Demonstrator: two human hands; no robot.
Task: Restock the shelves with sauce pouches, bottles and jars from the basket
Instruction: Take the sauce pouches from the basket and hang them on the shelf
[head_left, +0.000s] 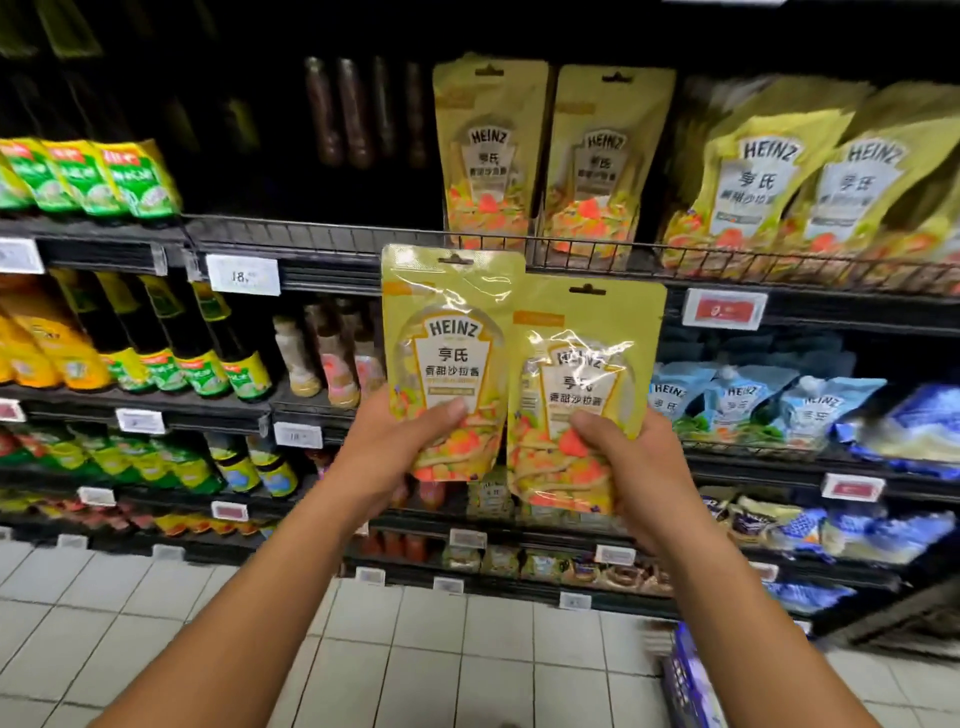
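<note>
Each pinching one yellow pouch at its lower end, the left hand (397, 452) holds the left pouch (449, 358) and the right hand (631, 457) the right pouch (579, 395) just below the wire shelf (322, 244).

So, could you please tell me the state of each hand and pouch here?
left hand: grips left held pouch.
right hand: grips right held pouch.
left held pouch: upright, raised.
right held pouch: upright, slightly lower.
shelved yellow pouches: upright behind wire rail.

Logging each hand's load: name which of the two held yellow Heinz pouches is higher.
The left pouch, held by the left hand: its top reaches the wire rail, while the right pouch in the right hand sits lower.
</note>
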